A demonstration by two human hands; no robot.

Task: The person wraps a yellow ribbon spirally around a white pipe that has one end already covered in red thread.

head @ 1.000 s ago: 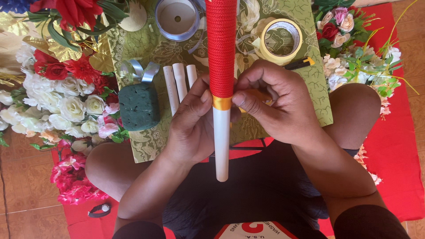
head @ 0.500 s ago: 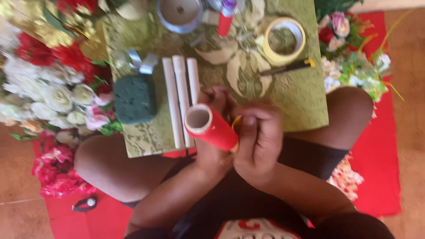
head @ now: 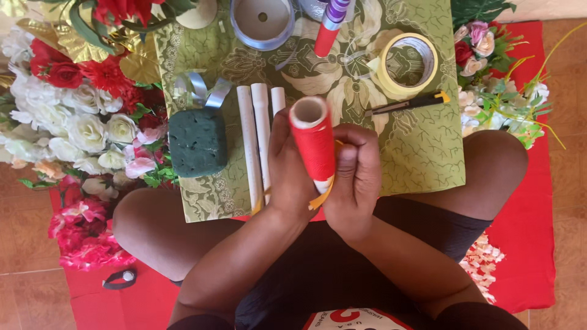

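A tube wrapped in red ribbon [head: 314, 142] points up toward the camera, its hollow white end showing. My left hand [head: 288, 168] grips it from the left and my right hand [head: 354, 177] from the right, both low on the tube. A strip of yellow-orange ribbon [head: 322, 197] trails from the tube's bare white lower end between my fingers. Three white tubes [head: 260, 131] lie side by side on the green patterned cloth [head: 416, 153] just left of my hands.
A dark green foam block [head: 197, 142] sits left of the tubes. A yellow tape roll [head: 408, 63], a utility knife [head: 408, 102], a grey ribbon spool [head: 263, 22] and a red marker [head: 327, 33] lie beyond. Artificial flowers [head: 79, 131] crowd the left and right edges.
The red tube, first upright across the view, has been tipped so its open end faces the camera. Both hands have shifted down to its lower end.
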